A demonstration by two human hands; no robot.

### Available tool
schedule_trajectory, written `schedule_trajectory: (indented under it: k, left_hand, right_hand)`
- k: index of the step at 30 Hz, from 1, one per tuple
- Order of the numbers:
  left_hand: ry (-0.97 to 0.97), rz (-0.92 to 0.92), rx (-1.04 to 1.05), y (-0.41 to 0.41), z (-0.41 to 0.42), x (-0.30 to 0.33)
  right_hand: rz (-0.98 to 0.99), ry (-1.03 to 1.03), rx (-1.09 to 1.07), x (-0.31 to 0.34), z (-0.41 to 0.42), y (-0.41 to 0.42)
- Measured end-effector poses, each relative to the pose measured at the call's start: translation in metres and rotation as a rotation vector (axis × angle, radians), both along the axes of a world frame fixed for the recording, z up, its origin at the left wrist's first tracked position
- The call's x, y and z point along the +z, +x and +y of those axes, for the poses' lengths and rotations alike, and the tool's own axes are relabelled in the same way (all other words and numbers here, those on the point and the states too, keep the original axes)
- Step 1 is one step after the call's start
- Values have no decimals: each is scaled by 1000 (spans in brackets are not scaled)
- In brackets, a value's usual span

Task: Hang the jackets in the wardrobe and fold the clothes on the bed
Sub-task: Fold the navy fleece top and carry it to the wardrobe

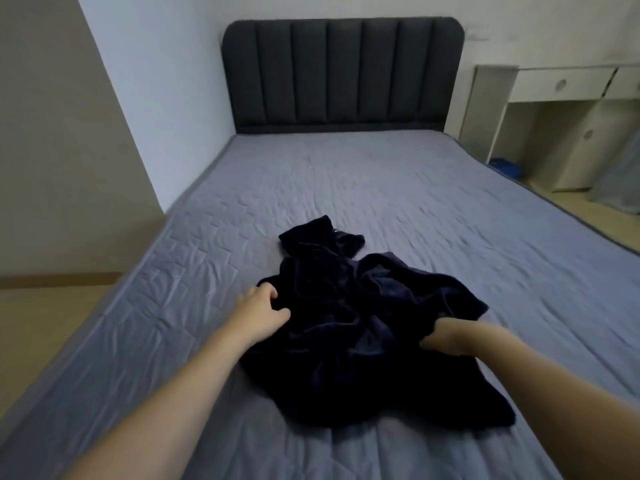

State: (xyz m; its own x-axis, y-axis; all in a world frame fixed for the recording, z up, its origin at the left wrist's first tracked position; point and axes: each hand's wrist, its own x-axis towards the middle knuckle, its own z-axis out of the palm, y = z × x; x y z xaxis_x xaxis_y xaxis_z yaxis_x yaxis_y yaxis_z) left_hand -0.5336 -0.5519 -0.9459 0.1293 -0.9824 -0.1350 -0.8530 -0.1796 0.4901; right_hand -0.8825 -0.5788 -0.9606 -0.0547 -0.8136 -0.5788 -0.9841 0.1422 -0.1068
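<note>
— Where was the garment [363, 327]?
— Crumpled on the bed [433, 188], near its foot. My left hand [263, 311] pinched its left edge; my right hand [446, 336] gripped its right side.
— How would it handle?
— Soft, limp, light, I judged; best held by the edges.
— Anything in the way?
— No. The headboard [343, 74] and desk [554, 98] stood well apart.

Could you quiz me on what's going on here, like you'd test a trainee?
1. True or false: both hands grip the garment.
2. Where does the garment lie? A) on the floor B) on the bed C) on the desk
3. Fill in: the garment is crumpled, not yet ____.

Key:
1. True: the left hand and the right hand each curl their fingers into the cloth.
2. B
3. folded
</note>
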Motion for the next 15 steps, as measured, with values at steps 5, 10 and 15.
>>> schedule_trajectory:
  k: [5, 10, 15]
  left_hand:
    - [342, -167, -45, -14, 12, -46]
    - [84, 118, -42, -18, 22, -59]
    - [39, -224, -253, -41, 37, -66]
  right_hand:
    - [-19, -554, -84, -9, 9, 27]
    - [-111, -437, 109, -33, 3, 59]
    - [-412, -404, -39, -43, 3, 69]
